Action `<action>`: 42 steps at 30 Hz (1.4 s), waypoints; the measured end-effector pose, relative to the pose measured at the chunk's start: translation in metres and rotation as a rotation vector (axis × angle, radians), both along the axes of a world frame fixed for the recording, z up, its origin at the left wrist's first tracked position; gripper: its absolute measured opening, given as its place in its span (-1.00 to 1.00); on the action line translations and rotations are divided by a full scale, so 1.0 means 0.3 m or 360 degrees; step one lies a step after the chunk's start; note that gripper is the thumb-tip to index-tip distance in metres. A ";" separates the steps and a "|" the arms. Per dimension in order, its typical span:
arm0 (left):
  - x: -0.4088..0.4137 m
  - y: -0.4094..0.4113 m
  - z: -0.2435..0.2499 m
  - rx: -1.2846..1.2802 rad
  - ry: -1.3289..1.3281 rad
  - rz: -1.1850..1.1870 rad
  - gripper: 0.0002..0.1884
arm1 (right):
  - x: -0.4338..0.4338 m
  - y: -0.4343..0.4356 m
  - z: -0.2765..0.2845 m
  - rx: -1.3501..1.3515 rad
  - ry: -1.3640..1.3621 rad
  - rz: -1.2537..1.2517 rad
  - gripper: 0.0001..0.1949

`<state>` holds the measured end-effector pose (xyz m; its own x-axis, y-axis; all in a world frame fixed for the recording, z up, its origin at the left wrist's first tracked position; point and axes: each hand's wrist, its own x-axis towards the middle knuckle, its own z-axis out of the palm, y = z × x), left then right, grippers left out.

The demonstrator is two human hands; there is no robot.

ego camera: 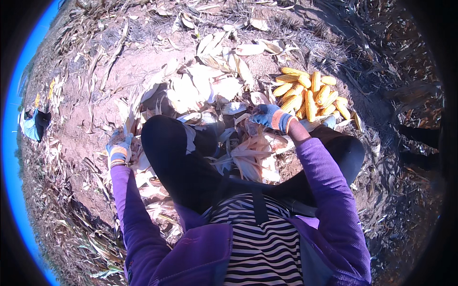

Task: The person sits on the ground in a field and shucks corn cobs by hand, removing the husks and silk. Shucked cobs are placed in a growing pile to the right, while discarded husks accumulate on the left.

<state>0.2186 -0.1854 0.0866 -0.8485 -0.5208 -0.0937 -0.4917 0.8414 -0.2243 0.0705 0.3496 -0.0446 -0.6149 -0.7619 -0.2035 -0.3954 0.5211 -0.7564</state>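
Observation:
My left hand (120,143), in a blue and orange knit work glove, is low beside my left knee, against dry corn husks (137,152). Its fingertips are hard to make out, so I cannot tell whether it grips any of them. Between my bent legs, my right hand (267,116) wears a matching glove and has its fingers down at a bunch of pale husks (252,155). What lies under those fingers is hidden. Just beyond that hand is a pile of husked yellow corn ears (310,94), close to my right knee.
A heap of sunlit pale husks (200,85) lies ahead of my left knee (164,137). Dry stalks and leaves (96,71) litter the bare soil. Far left, a person in light blue clothing (32,125) is low to the ground. Shaded dry plants (397,64) line the right side.

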 end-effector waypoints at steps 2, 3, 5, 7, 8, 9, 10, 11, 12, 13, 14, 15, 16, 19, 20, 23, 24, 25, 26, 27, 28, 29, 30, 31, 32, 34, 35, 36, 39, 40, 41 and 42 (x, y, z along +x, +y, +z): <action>0.070 0.048 -0.040 -0.0159 -0.0641 -0.0126 -0.48 | 0.004 0.016 -0.038 -0.0184 0.0133 0.0109 -0.76; 0.115 0.060 -0.069 -0.0144 -0.0732 -0.0151 -0.48 | 0.014 0.010 -0.029 -0.0170 0.0166 0.0135 -0.77; 0.220 0.051 -0.102 -0.0059 -0.0717 -0.0114 -0.47 | 0.068 -0.064 0.167 0.0066 -0.0288 -0.0179 -0.63; 0.217 0.035 -0.108 -0.0005 -0.0613 -0.0130 -0.47 | 0.069 -0.060 0.161 0.0089 -0.0264 -0.0213 -0.55; 0.215 0.026 -0.101 0.0009 -0.0565 -0.0139 -0.47 | 0.070 -0.068 0.159 0.0125 -0.0256 -0.0220 -0.57; 0.211 0.021 -0.097 0.0029 -0.0516 -0.0156 -0.46 | 0.069 -0.068 0.159 0.0174 -0.0243 -0.0214 -0.58; 0.207 0.019 -0.094 0.0037 -0.0490 -0.0169 -0.46 | 0.068 -0.064 0.160 0.0223 -0.0231 -0.0209 -0.58; 0.197 0.018 -0.094 0.0048 -0.0459 -0.0191 -0.46 | 0.067 -0.059 0.162 0.0272 -0.0219 -0.0207 -0.58; 0.213 0.010 -0.074 0.0053 -0.0427 -0.0201 -0.46 | 0.066 -0.071 0.165 0.0307 -0.0209 -0.0189 -0.58; 0.223 0.004 -0.059 0.0057 -0.0397 -0.0208 -0.46 | 0.065 -0.080 0.167 0.0343 -0.0199 -0.0172 -0.58; 0.217 0.002 -0.051 0.0058 -0.0364 -0.0231 -0.45 | 0.063 -0.082 0.167 0.0382 -0.0185 -0.0172 -0.58; 0.207 -0.004 -0.040 0.0061 -0.0331 -0.0256 -0.45 | 0.061 -0.080 0.159 0.0341 -0.0193 -0.0179 -0.58; 0.196 -0.010 -0.026 0.0064 -0.0292 -0.0285 -0.45 | 0.060 -0.076 0.144 0.0300 -0.0201 -0.0185 -0.58; 0.165 -0.040 0.028 0.0056 -0.0146 -0.0385 -0.44 | 0.061 -0.083 0.138 0.0287 -0.0158 -0.0160 -0.59; 0.162 -0.057 0.054 0.0055 -0.0079 -0.0424 -0.44 | 0.061 -0.095 0.141 0.0297 -0.0129 -0.0134 -0.60; 0.078 -0.017 0.181 0.0053 0.0075 -0.0428 -0.43 | 0.056 -0.104 0.139 0.0272 -0.0167 -0.0140 -0.60; 0.031 0.084 0.262 0.0108 0.0124 -0.0266 -0.46 | 0.056 -0.112 0.154 0.0311 -0.0195 -0.0137 -0.60; -0.102 0.192 0.280 0.0230 0.0215 -0.0198 -0.48 | 0.046 -0.056 0.142 0.0298 -0.0111 -0.0235 -0.62; -0.042 0.161 0.315 0.0279 0.0471 -0.0258 -0.52 | 0.051 -0.112 0.131 0.0288 -0.0114 -0.0127 -0.63; -0.039 0.118 0.245 0.0380 0.0743 -0.0385 -0.56 | 0.051 -0.135 0.124 0.0329 -0.0098 -0.0086 -0.63; -0.099 0.095 0.185 0.0528 0.1028 -0.0567 -0.60 | 0.051 -0.122 0.132 0.0298 -0.0087 -0.0159 -0.64; -0.151 0.166 0.192 0.0824 0.1124 -0.0602 -0.62 | 0.051 -0.123 0.139 0.0338 -0.0064 -0.0191 -0.66; -0.195 0.236 0.219 0.0842 0.1252 -0.0872 -0.64 | 0.052 -0.127 0.133 0.0339 0.0019 -0.0178 -0.66; -0.237 0.301 0.246 0.0473 0.1125 -0.0976 -0.71 | 0.053 -0.125 0.128 0.0342 0.0102 -0.0171 -0.67; -0.277 0.359 0.228 0.0617 0.1153 -0.0910 -0.76 | 0.054 -0.132 0.137 0.0345 0.0116 -0.0209 -0.68; -0.376 0.468 0.180 0.1019 0.1088 -0.0954 -0.78 | 0.030 -0.113 0.033 0.0073 0.0082 -0.0319 -0.73; -0.426 0.525 0.112 0.1109 0.1160 -0.1065 -0.79 | 0.010 -0.104 -0.026 -0.0100 0.0016 -0.0401 -0.74; -0.424 0.546 0.059 0.0936 0.0993 -0.1179 -0.70 | 0.010 -0.128 0.017 -0.0143 0.0409 -0.0120 -0.78; -0.466 0.775 0.049 0.0793 0.0480 -0.1364 -0.45 | -0.014 -0.137 0.028 -0.0449 -0.0443 -0.0647 -0.85; -0.447 0.818 0.044 0.0878 0.0441 -0.1428 -0.41 | -0.016 -0.150 0.025 -0.0661 -0.0507 -0.0664 -0.83; -0.435 0.860 0.035 0.0972 0.0401 -0.1503 -0.38 | -0.021 -0.152 0.021 -0.0867 -0.0568 -0.0692 -0.81; -0.416 0.897 -0.001 0.1126 0.0485 -0.1433 -0.34 | -0.027 -0.148 0.002 -0.0947 -0.0515 -0.0666 -0.72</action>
